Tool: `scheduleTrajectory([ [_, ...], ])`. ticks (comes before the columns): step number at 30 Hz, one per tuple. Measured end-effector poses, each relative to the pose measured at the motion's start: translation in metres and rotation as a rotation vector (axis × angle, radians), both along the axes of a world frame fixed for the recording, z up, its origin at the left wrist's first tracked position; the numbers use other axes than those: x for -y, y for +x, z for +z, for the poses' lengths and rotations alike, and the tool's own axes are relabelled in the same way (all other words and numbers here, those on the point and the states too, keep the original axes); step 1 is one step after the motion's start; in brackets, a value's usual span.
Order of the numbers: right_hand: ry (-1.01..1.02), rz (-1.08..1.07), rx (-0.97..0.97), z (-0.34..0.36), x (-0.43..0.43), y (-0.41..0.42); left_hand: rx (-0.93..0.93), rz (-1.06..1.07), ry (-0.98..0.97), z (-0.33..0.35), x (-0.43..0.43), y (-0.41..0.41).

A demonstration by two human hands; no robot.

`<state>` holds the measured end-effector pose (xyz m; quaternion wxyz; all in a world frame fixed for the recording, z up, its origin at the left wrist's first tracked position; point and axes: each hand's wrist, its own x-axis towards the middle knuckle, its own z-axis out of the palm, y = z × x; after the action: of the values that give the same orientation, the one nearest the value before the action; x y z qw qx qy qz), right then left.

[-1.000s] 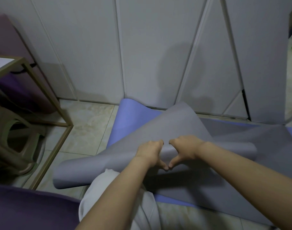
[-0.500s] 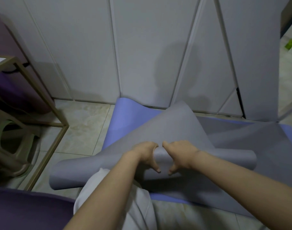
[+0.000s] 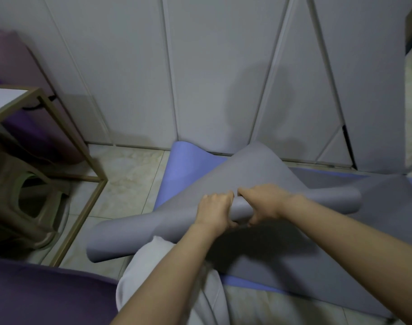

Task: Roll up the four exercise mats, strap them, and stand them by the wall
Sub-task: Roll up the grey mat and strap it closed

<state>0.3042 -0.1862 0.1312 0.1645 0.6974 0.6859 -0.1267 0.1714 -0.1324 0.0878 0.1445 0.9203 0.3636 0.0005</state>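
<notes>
A grey mat [image 3: 252,170] lies partly rolled across the floor, its roll running from lower left to right. At the middle of the roll my left hand [image 3: 215,211] and my right hand [image 3: 263,202] sit side by side, fingers curled round it. Its loose flap rises toward the white wall [image 3: 212,66]. A blue-violet mat [image 3: 186,163] lies flat beneath it. A dark purple mat [image 3: 36,299] covers the floor at lower left. Another purple mat [image 3: 19,66], rolled, stands by the wall at far left.
A metal-framed table [image 3: 66,137] stands at left with a brown plastic stool [image 3: 24,202] beneath it. Tiled floor [image 3: 127,174] shows between the table and the mats. My white-clad knee [image 3: 158,266] is under the roll.
My hands have turned over the roll, from thumbs touching below it to gripping round it. The roll has grown a little thicker.
</notes>
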Motion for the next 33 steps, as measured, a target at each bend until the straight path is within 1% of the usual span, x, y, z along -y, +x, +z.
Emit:
scheduleTrajectory([
  [3,0.091,0.055,-0.009,-0.003,0.014,0.0,-0.039,-0.053,-0.181,0.001,-0.005,0.0],
  [7,0.125,0.081,-0.03,-0.008,0.024,-0.002,-0.112,-0.118,-0.406,0.005,-0.016,-0.001],
  [10,0.119,0.102,0.008,-0.011,0.025,-0.011,-0.162,-0.152,-0.498,0.01,-0.027,-0.005],
  [12,0.116,0.083,0.034,-0.012,0.022,-0.016,-0.175,-0.159,-0.506,0.013,-0.031,-0.008],
  [15,0.073,0.028,0.055,-0.01,0.012,-0.019,-0.097,-0.106,-0.432,0.012,-0.027,-0.013],
  [19,0.013,-0.007,0.023,-0.001,-0.004,-0.017,-0.002,-0.042,-0.139,0.012,-0.014,-0.021],
  [23,0.003,0.002,0.034,0.022,-0.019,-0.009,0.154,0.036,0.035,0.014,-0.008,-0.017],
  [27,-0.059,-0.028,-0.01,0.039,-0.028,0.001,0.232,0.04,0.271,0.012,0.0,-0.009],
  [28,-0.083,-0.041,-0.031,0.04,-0.029,0.003,0.241,0.036,0.291,0.011,0.002,-0.007],
  [30,-0.113,-0.061,-0.061,0.04,-0.027,0.004,0.238,0.028,0.228,0.013,0.001,-0.005],
  [32,-0.098,-0.064,-0.048,0.036,-0.023,0.002,0.198,0.018,0.151,0.014,-0.003,-0.004],
  [33,-0.068,-0.056,-0.021,0.034,-0.021,0.001,0.181,0.01,0.145,0.015,-0.006,-0.003],
])
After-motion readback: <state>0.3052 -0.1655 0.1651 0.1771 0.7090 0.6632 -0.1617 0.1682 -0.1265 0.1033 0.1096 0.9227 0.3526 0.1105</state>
